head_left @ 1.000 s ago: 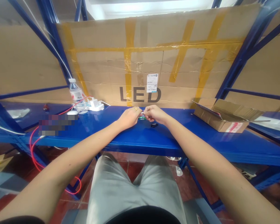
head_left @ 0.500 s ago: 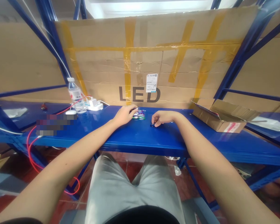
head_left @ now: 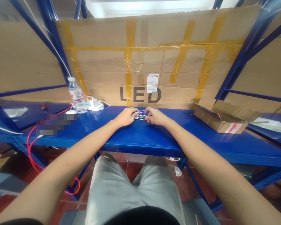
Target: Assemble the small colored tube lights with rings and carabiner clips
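A small cluster of coloured clips (head_left: pixel 140 116), green, purple and silver, lies on the blue metal shelf (head_left: pixel 140 137) just in front of the taped cardboard sheet. My left hand (head_left: pixel 125 116) rests on the shelf with curled fingers touching the cluster's left side. My right hand (head_left: pixel 155 116) is on the cluster's right side, fingers pinched together against it. What the right fingertips hold is too small to make out. The small dark piece seen earlier on the shelf no longer shows.
A water bottle (head_left: pixel 75 94), a white power adapter (head_left: pixel 95 105) and a red cable (head_left: pixel 32 147) sit at the left of the shelf. An open cardboard box (head_left: pixel 224 118) lies at the right. A large cardboard sheet marked LED (head_left: pixel 154 62) backs the shelf.
My right hand dropped to the small dark piece on the shelf, then came back left to the clip cluster. The left hand stayed by the cluster, lowering it onto the shelf.
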{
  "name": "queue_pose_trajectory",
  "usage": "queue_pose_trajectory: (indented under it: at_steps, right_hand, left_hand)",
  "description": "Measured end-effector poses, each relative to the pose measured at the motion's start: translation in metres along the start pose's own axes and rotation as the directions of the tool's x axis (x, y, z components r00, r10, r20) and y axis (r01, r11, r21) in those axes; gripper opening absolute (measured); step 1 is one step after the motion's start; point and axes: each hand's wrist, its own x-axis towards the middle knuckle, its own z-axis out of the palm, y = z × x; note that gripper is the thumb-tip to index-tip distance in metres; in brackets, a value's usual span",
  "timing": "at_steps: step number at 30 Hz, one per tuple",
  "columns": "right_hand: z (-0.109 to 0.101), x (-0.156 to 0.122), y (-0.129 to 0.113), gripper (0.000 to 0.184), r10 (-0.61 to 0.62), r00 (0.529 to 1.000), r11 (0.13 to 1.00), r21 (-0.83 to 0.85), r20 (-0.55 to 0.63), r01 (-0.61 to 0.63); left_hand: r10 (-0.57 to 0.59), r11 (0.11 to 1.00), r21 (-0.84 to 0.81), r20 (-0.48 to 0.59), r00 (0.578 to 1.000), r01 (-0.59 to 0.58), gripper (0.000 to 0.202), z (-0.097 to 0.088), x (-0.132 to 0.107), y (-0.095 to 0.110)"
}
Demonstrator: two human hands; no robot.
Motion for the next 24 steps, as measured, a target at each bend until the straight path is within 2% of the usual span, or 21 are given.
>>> queue_pose_trajectory:
  at_steps: [4, 10, 16, 24]
  right_hand:
    - [0.009, 0.0, 0.001, 0.009, -0.104, 0.995, 0.993, -0.057, -0.014, 0.103]
    - [0.016, -0.001, 0.003, 0.016, -0.196, 0.981, 0.971, -0.141, -0.008, 0.193]
    - [0.018, -0.001, 0.005, 0.019, -0.331, 0.944, 0.917, -0.234, 0.013, 0.325]
    - [0.021, 0.001, 0.009, 0.02, -0.319, 0.948, 0.915, -0.26, 0.003, 0.308]
  left_hand:
    - [-0.087, 0.996, 0.034, 0.025, 0.996, 0.086, 0.019, -0.004, -0.003, -0.002]
    - [-0.063, 0.998, 0.004, 0.081, 0.995, 0.063, 0.014, -0.007, -0.005, -0.005]
    - [-0.043, 0.999, -0.01, 0.123, 0.991, 0.045, 0.015, -0.005, -0.005, -0.003]
    - [-0.041, 0.999, 0.007, 0.156, 0.987, 0.041, 0.017, -0.004, -0.004, -0.006]
